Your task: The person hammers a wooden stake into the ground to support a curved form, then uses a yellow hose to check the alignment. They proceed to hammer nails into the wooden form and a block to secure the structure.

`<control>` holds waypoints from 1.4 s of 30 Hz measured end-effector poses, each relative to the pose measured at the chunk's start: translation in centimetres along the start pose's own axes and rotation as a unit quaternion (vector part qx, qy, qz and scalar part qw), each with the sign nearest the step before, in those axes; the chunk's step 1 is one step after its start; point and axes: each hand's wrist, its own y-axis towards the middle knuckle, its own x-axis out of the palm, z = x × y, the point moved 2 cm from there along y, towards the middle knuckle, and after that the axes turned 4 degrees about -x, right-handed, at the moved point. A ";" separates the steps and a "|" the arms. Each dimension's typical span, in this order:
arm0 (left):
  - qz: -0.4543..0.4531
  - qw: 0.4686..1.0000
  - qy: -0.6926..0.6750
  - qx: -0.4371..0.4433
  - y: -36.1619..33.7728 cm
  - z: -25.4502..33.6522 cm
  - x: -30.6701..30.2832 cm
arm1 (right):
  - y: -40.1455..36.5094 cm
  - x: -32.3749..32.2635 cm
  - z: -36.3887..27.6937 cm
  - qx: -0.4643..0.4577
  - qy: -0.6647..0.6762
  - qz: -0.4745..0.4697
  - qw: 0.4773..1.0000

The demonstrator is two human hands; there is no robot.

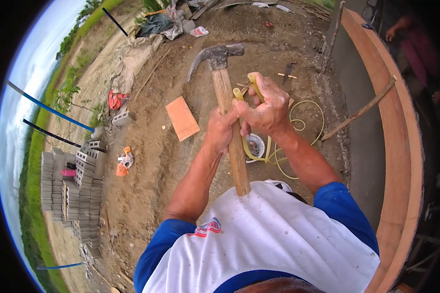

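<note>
Our left hand (pixel 220 131) has its grip wrapped tight round the hammer (pixel 223 85), head up over the dirt ground (pixel 151 161), bracing it, we judge, while our right hand (pixel 268 110) pinches the yellow hose (pixel 237 94) end against the handle.

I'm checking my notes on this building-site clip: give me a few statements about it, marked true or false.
The left hand grips the wooden handle of a claw hammer. True.
The right hand holds a blue pipe. False: it holds a yellow hose.
Grey blocks are stacked at the left of the view. True.
The hammer lies on the ground. False: it is held up in the air.
</note>
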 end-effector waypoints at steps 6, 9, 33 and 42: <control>-0.084 0.980 -0.175 -0.053 1.0 -2.1 -0.9 | 0.8 0.4 1.5 0.006 0.084 -0.059 0.995; -0.110 0.961 -0.240 -0.078 1.4 -2.8 -0.9 | 0.3 1.0 2.7 0.062 0.146 -0.098 0.983; -0.100 0.906 -0.327 0.248 -0.9 12.7 -3.5 | -10.1 1.9 7.7 0.221 0.282 -0.541 0.761; 0.431 0.824 0.084 0.360 -38.6 38.9 -30.8 | -34.8 -17.0 28.6 0.287 -0.312 -0.325 0.846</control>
